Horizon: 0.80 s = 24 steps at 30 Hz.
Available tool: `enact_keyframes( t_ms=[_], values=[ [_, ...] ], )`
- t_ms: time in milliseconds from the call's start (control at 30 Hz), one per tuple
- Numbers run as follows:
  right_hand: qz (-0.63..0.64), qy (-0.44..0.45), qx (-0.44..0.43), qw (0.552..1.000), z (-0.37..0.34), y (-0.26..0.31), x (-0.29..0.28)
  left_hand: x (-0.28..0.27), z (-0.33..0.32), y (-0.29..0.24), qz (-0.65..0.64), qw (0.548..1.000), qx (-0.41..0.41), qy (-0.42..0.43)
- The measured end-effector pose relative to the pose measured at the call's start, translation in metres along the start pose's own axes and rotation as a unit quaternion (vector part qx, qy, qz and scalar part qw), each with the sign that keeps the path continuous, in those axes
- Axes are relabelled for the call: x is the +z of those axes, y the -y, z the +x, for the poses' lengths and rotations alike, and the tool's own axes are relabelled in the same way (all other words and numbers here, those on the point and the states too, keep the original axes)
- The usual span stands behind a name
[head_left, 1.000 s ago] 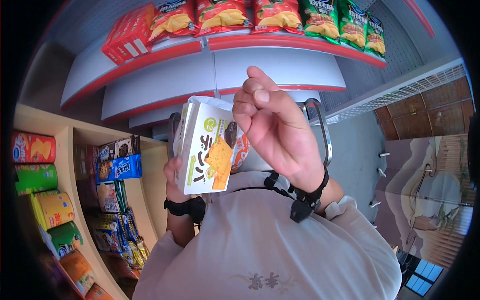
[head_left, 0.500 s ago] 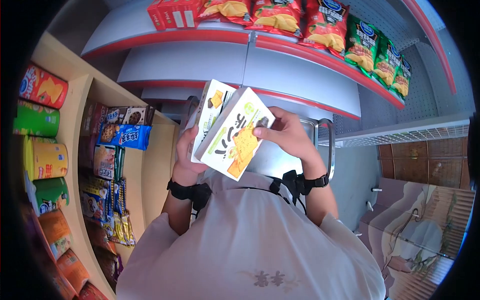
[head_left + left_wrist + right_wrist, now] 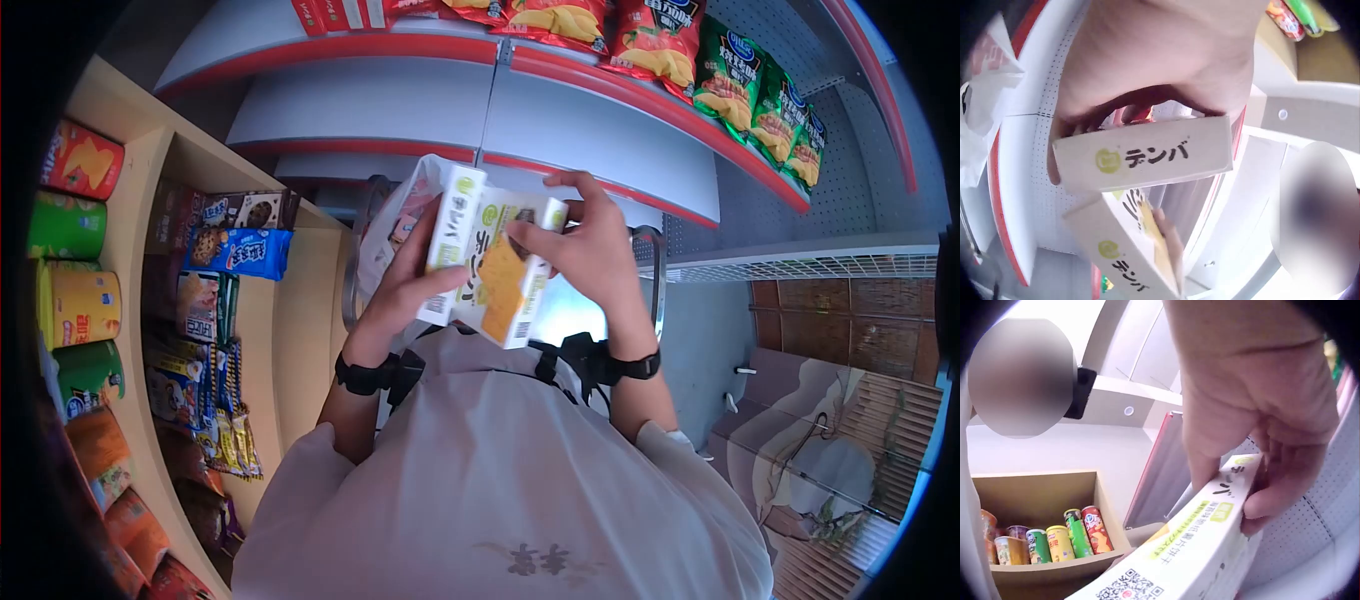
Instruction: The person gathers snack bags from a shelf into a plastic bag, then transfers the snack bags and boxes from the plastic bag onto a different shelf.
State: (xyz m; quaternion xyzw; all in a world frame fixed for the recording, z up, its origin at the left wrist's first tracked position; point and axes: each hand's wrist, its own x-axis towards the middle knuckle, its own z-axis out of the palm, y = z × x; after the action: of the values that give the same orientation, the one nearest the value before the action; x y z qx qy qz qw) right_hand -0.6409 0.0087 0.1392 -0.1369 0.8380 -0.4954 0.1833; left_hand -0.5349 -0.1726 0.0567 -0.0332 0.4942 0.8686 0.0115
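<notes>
My left hand [image 3: 395, 305] grips a white cracker box [image 3: 456, 215], its narrow printed side turned up toward the head camera. A second, matching cracker box [image 3: 508, 262], with a yellow cracker pictured on its face, is pinched by my right hand [image 3: 600, 255] at its far right edge. The two boxes stand at an angle to each other, near ends close together, in front of my chest. In the left wrist view the left hand's box [image 3: 1147, 153] lies above the other one [image 3: 1125, 250]. A whitish plastic bag [image 3: 375, 245] with packets inside hangs behind my left hand.
Below the hands is a metal cart with a handle rail [image 3: 655, 265]. Ahead, red-edged shelves [image 3: 400, 110] hold chip bags [image 3: 655, 45] and red boxes [image 3: 340, 14]. A wooden shelf unit [image 3: 140, 115] with cans [image 3: 85, 300] and snack packs [image 3: 235, 250] stands to the left.
My right hand, earlier raised with no box, came down and took hold of one cracker box. Both boxes have since turned, showing their narrow sides, and the bag shows more.
</notes>
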Motion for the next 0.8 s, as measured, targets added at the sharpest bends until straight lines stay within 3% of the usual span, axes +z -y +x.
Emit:
enact_keyframes(
  t_ms=[33, 67, 100, 167, 200, 233, 300, 367, 433, 467, 500, 567, 700, 800],
  values=[
    [0.004, -0.006, -0.002, 1.000, -0.002, 0.002, 0.004, 0.011, 0.002, 0.000, 0.138, 0.990, 0.030, 0.007],
    [0.004, -0.020, -0.029, 0.999, -0.002, -0.005, 0.007, 0.017, 0.003, 0.004, 0.123, 0.992, 0.010, -0.001],
    [0.003, -0.016, -0.032, 0.999, -0.001, -0.012, 0.008, 0.016, 0.002, 0.014, 0.185, 0.983, 0.011, 0.002],
    [-0.066, -0.004, -0.054, 0.996, -0.002, -0.026, 0.007, 0.026, -0.002, 0.029, 0.169, 0.984, 0.053, 0.010],
    [0.072, 0.074, 0.003, 0.995, -0.006, -0.031, 0.006, 0.029, -0.004, 0.036, 0.170, 0.984, 0.055, 0.006],
    [0.071, 0.077, -0.001, 0.994, -0.009, -0.035, 0.001, 0.031, -0.004, 0.042, 0.139, 0.990, 0.031, 0.012],
    [0.276, 0.148, 0.049, 0.948, -0.014, -0.045, -0.016, 0.043, -0.006, 0.050, 0.108, 0.994, 0.012, 0.013],
    [0.318, 0.187, 0.059, 0.927, -0.022, -0.061, -0.038, 0.060, -0.013, 0.058, -0.038, 0.998, -0.039, -0.033],
    [0.169, 0.105, -0.102, 0.975, -0.033, -0.088, -0.053, 0.081, -0.018, 0.064, -0.053, 0.997, -0.025, -0.059],
    [0.090, 0.135, -0.159, 0.974, -0.040, -0.094, -0.065, 0.089, -0.020, 0.067, -0.050, 0.998, -0.009, -0.043],
    [0.092, 0.140, -0.165, 0.972, -0.048, -0.095, -0.071, 0.098, -0.022, 0.071, -0.046, 0.999, 0.007, -0.029],
    [-0.081, 0.148, -0.350, 0.921, -0.064, -0.097, -0.082, 0.116, -0.029, 0.080, -0.054, 0.997, 0.005, -0.048],
    [-0.062, 0.193, -0.373, 0.905, -0.070, -0.111, -0.081, 0.140, -0.040, 0.095, -0.096, 0.991, -0.038, -0.080],
    [-0.092, 0.213, -0.360, 0.903, -0.074, -0.117, -0.082, 0.140, -0.047, 0.096, -0.034, 0.996, -0.041, -0.075]
  ],
)
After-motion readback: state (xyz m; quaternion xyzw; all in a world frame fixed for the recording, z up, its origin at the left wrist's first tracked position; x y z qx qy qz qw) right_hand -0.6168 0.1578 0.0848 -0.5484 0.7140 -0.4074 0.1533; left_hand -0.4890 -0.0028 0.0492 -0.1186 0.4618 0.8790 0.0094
